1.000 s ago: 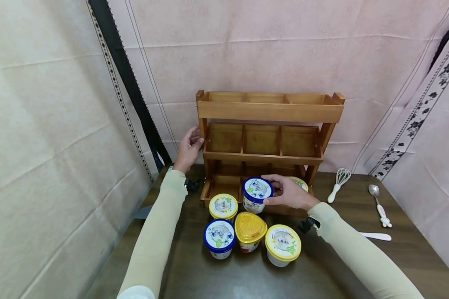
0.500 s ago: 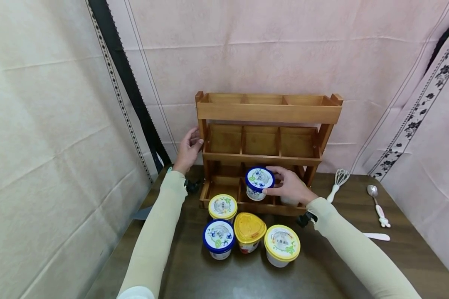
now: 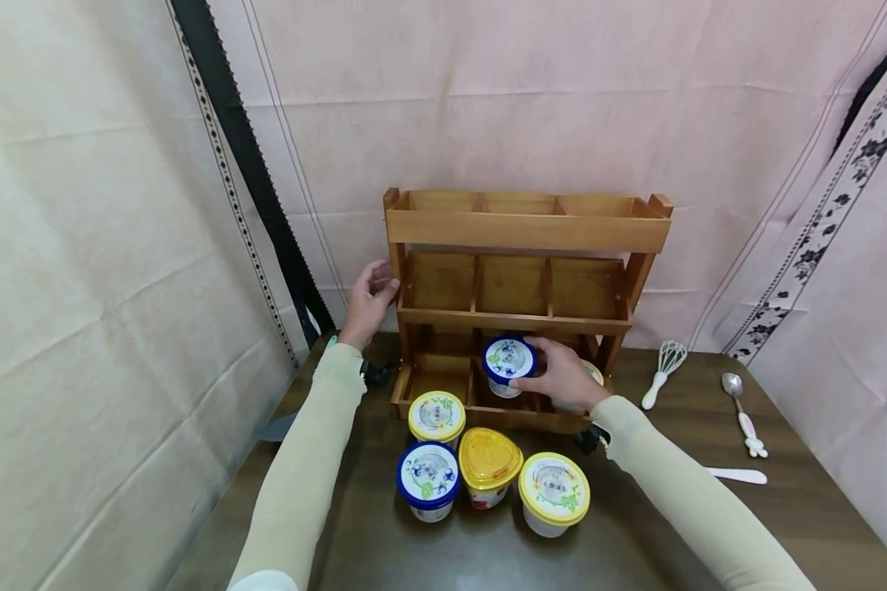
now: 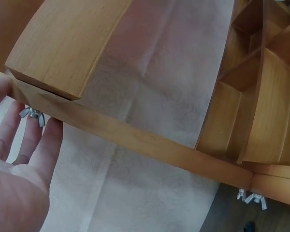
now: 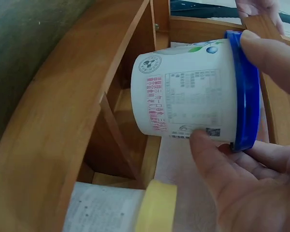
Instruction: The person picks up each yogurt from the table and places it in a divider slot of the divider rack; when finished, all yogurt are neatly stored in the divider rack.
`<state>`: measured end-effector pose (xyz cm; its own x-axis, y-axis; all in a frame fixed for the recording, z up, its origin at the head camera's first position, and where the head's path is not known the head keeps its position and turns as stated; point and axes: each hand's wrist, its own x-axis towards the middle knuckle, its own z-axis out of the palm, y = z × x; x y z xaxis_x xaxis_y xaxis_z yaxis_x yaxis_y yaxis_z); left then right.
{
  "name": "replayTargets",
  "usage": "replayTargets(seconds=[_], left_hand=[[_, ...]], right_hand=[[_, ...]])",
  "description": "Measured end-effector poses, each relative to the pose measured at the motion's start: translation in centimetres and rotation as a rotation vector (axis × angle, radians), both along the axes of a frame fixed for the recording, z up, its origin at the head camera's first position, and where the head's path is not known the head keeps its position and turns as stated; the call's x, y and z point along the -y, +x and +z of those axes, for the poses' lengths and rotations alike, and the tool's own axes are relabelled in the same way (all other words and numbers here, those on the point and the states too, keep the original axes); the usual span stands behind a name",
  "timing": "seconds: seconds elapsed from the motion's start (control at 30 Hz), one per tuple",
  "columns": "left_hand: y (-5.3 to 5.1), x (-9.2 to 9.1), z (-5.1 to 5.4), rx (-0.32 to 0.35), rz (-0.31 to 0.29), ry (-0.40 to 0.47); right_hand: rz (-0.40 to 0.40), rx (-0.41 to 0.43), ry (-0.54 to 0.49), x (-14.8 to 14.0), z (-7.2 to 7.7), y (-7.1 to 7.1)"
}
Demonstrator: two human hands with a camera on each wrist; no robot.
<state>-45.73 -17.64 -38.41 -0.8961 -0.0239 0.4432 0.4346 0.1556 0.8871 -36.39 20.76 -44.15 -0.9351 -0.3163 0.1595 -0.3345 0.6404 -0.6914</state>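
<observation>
My right hand [image 3: 564, 376] grips a white tub with a blue lid [image 3: 509, 361], thumb and fingers around the lid end. The tub is over the middle compartment of the bottom tier of a three-tier wooden rack [image 3: 526, 231]; in the right wrist view the tub [image 5: 193, 92] shows printed text on its side. My left hand [image 3: 370, 302] holds the rack's left side post. In the left wrist view the left hand's fingers [image 4: 46, 145] lie under the wooden rail [image 4: 130, 137], beside a wing nut, with the thumb on its other side. A yellow-lidded tub [image 5: 154, 208] sits in the right compartment.
In front of the rack stand two yellow-lidded tubs [image 3: 437, 416] [image 3: 554, 489], a blue-lidded tub [image 3: 428, 476] and a yellow-capped tub [image 3: 490, 458]. A whisk [image 3: 665, 372], a spoon [image 3: 743, 414] and a white handle [image 3: 739, 475] lie on the right.
My right hand has carried the blue-lidded tub from in front of the rack back over the bottom tier's middle compartment, then slightly lower. The left hand stays on the post.
</observation>
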Motion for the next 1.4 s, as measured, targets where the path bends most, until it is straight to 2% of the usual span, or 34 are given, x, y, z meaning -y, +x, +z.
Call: replayTargets(seconds=[0.23, 0.37, 0.53, 0.7, 0.8, 1.03, 1.2, 1.4], left_hand=[[-0.1, 0.0, 0.3, 0.015, -0.005, -0.003], [0.1, 0.0, 0.0, 0.016, 0.000, -0.004], [0.1, 0.0, -0.4, 0.030, 0.004, -0.002], [0.2, 0.1, -0.5, 0.037, 0.006, -0.003], [0.3, 0.1, -0.3, 0.024, 0.007, -0.002], [0.4, 0.2, -0.2, 0.053, -0.004, 0.000], [0.1, 0.2, -0.1, 0.026, -0.016, 0.016], [-0.1, 0.2, -0.3, 0.040, -0.016, 0.009]], right_hand=[[0.000, 0.067, -0.025, 0.5, -0.5, -0.3], [0.005, 0.094, -0.027, 0.9, -1.1, -0.2], [0.010, 0.099, 0.034, 1.0, -2.3, -0.4], [0.015, 0.107, 0.082, 1.0, -2.9, -0.7], [0.022, 0.112, 0.069, 1.0, -3.0, -0.8], [0.017, 0.178, 0.059, 1.0, -3.0, -0.7], [0.018, 0.167, 0.065, 1.2, -2.7, -0.9], [0.025, 0.172, 0.050, 0.9, -2.5, -0.6]])
